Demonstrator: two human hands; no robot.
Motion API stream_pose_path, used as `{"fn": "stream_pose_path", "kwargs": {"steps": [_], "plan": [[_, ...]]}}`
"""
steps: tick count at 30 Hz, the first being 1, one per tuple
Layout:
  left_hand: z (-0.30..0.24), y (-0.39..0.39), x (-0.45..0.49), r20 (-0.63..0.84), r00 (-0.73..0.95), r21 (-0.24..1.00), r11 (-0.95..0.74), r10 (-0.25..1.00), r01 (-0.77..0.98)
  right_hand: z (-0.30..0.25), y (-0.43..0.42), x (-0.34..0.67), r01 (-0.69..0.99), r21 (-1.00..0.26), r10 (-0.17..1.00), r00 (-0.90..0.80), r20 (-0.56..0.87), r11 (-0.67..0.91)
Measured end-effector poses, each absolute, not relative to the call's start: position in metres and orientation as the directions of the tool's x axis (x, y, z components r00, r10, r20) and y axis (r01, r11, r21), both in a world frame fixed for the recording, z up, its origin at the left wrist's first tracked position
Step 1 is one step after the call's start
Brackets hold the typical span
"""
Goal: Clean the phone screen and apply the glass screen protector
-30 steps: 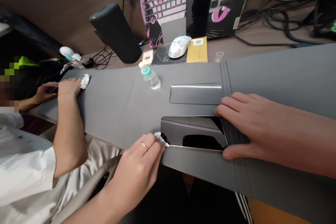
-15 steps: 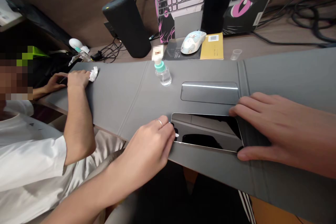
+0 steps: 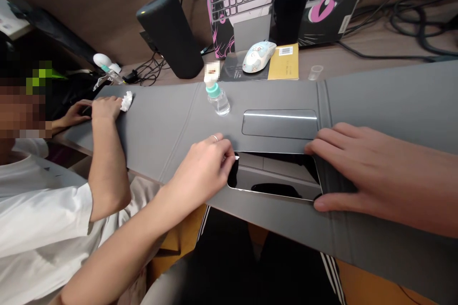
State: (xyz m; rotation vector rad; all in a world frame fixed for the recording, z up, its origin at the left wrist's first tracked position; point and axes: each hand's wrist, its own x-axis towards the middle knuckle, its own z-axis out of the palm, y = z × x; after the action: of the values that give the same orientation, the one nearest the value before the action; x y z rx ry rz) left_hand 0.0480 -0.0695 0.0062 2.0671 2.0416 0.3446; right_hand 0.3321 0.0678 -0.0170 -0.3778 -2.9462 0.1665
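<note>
A phone (image 3: 275,167) with a dark, glossy screen lies face up on the grey desk mat. My left hand (image 3: 213,159) pinches a small white wad (image 3: 236,157), mostly hidden by the fingers, at the phone's upper left corner. At the phone's right end my right hand (image 3: 343,167) has its thumb and fingers spread across the two corners, touching them. A clear screen protector (image 3: 279,125) with a thin black border lies flat just beyond the phone. Behind it to the left stands a clear bottle (image 3: 220,102) with a teal collar.
Another person's hand (image 3: 107,107) rests on the mat at left beside crumpled white tissue (image 3: 126,101). At the back are a black speaker (image 3: 171,35), a patterned mouse (image 3: 258,57) on a yellow-and-black packet (image 3: 284,64), a decorated laptop (image 3: 250,9), a small clear cup (image 3: 315,73) and cables (image 3: 411,19).
My left hand has moved up along the phone's left end to its upper corner, still pinching the white wad. My right hand stays on the right end. The view has shifted slightly.
</note>
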Motion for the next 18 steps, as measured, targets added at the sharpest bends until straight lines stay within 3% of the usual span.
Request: {"fn": "stream_pose_path", "kwargs": {"steps": [13, 18], "plan": [[0.017, -0.05, 0.017, 0.137, -0.167, 0.365, 0.106, 0.976, 0.925, -0.016, 0.067, 0.332, 0.228, -0.102, 0.243, -0.955, 0.168, 0.968], [0.02, -0.074, 0.026, 0.073, -0.087, 0.434, 0.047, 0.994, 0.9, -0.018, 0.065, 0.334, 0.231, -0.099, 0.245, -0.954, 0.171, 0.968]]}}
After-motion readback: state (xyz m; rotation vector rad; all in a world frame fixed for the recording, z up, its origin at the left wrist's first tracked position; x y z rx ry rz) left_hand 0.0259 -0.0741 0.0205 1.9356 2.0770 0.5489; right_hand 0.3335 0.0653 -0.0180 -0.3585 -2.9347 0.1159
